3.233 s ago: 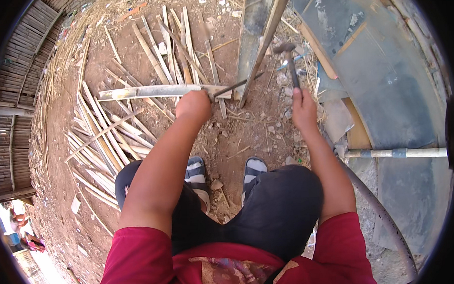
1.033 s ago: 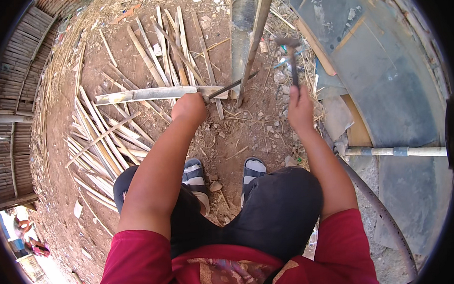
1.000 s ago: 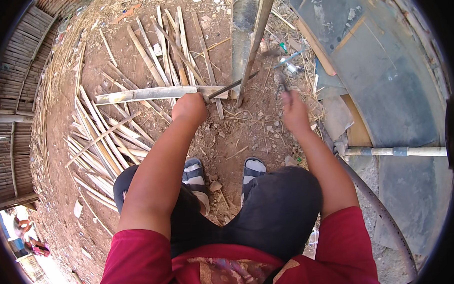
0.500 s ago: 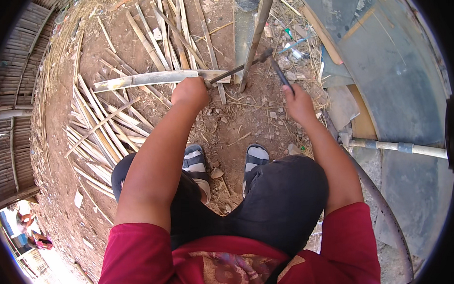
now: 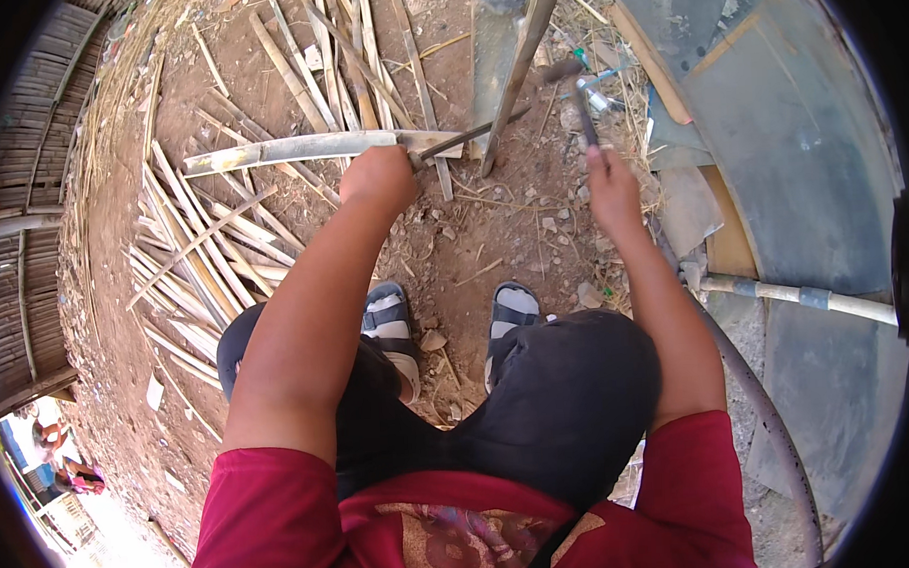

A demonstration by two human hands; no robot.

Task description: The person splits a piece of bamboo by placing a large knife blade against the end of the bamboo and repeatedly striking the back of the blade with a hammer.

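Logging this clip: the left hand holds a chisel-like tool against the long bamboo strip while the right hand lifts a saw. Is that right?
Not quite. The head view shows the right hand raising a hammer, not a saw. The rest stands: the left hand holds the chisel-like tool against the long bamboo strip.

I see a dark red short-sleeved T-shirt with a faded gold-and-grey print across the chest, the sleeves ending above the elbows and both forearms bare. Black shorts cover the thighs to the knees. The feet wear open sandals with grey-and-white straps over dark soles. The left hand (image 5: 376,177) and right hand (image 5: 611,183) are ungloved, with no watch or ring that I can make out.
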